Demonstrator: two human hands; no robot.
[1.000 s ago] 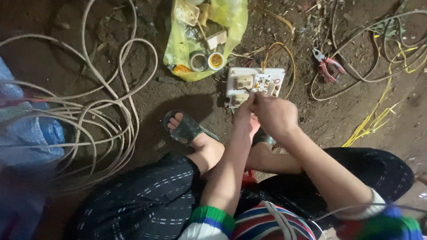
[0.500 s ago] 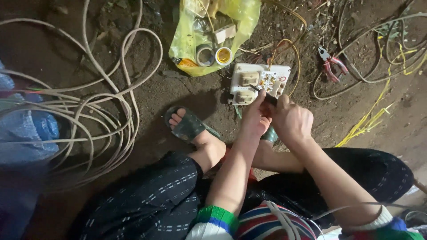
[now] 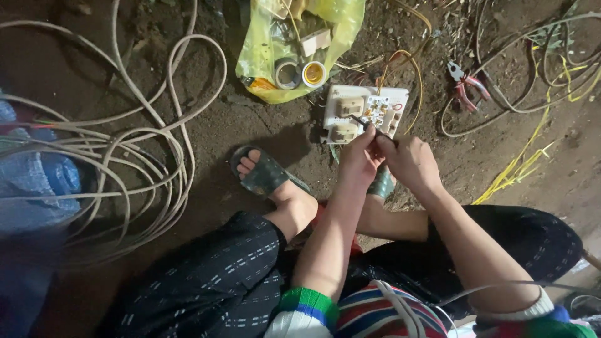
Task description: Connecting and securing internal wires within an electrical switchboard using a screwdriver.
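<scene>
A white switch board [image 3: 363, 112] lies face-down on the dirt, its sockets and coloured wires showing. My left hand [image 3: 358, 161] and my right hand [image 3: 410, 159] meet just below it, pinching a thin dark wire [image 3: 369, 126] that runs up to the board's terminals. Both hands are closed around that wire; the exact grip is partly hidden. My feet in dark green sandals [image 3: 266, 175] rest on the ground beneath the hands.
A yellow plastic bag [image 3: 263, 56] with tape rolls [image 3: 300, 74] lies above the board. Red-handled pliers [image 3: 466, 84] sit at the right among grey and yellow wires [image 3: 519, 166]. Coils of pale cable [image 3: 125, 150] and a blue sack [image 3: 31, 181] fill the left.
The view has shifted slightly, and both hands have moved a little down and right, drawing the dark wire out from the board.
</scene>
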